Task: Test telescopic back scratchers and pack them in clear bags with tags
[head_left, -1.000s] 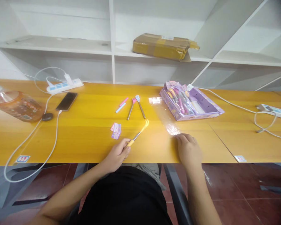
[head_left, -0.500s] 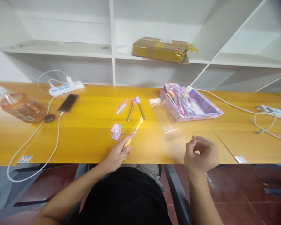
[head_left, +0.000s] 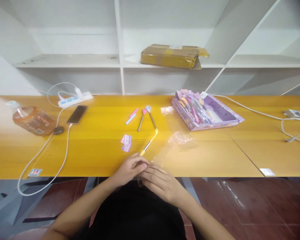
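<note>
My left hand [head_left: 130, 169] is closed on a yellow-handled stick [head_left: 147, 146] with a metal shaft and a curved yellow head. Beside it my right hand [head_left: 162, 182] meets it at the table's front edge, fingers together; what they hold, if anything, is hidden. Past the stick's head lie a pink-headed stick [head_left: 141, 122] and a blue-headed stick [head_left: 151, 117]. Pink and blue tubes [head_left: 130, 118] rest to their left. Small printed cards [head_left: 126, 142] lie left of the yellow stick. Clear plastic wrappers [head_left: 181, 138] are on its right.
A purple box [head_left: 226, 108] holds several wrapped sticks at the back right. On the left are an orange drink bottle [head_left: 35, 120], a phone [head_left: 76, 114], cables and a power strip [head_left: 76, 99]. A taped carton [head_left: 170, 56] sits on the shelf.
My right hand has moved left, from beyond the wrappers to my left hand. The view has shifted slightly. The yellow stick is still in my left hand.
</note>
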Demonstrator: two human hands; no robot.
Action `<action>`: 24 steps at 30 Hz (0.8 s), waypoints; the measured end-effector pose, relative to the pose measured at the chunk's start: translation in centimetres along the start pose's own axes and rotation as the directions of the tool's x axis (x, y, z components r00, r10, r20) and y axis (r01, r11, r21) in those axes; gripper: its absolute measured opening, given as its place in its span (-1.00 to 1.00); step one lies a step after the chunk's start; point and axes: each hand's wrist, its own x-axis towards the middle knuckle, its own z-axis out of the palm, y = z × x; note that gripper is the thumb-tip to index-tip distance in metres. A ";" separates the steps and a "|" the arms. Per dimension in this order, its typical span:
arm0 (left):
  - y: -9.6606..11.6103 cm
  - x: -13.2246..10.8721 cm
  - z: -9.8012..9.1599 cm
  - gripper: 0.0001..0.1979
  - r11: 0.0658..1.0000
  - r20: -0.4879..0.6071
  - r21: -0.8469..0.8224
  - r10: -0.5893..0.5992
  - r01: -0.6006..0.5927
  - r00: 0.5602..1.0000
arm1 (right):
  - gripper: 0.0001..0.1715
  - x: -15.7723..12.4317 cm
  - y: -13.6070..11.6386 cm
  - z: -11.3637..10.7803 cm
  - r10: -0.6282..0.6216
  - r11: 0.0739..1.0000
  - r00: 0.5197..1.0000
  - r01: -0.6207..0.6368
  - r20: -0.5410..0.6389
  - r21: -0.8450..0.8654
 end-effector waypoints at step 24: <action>0.0 -0.1 0.2 -0.73 0.996 -0.057 0.087 0.020 -0.015 0.998 | -0.46 -2.5 2.1 -0.3 0.118 0.992 0.988 -0.122 -0.100 -0.031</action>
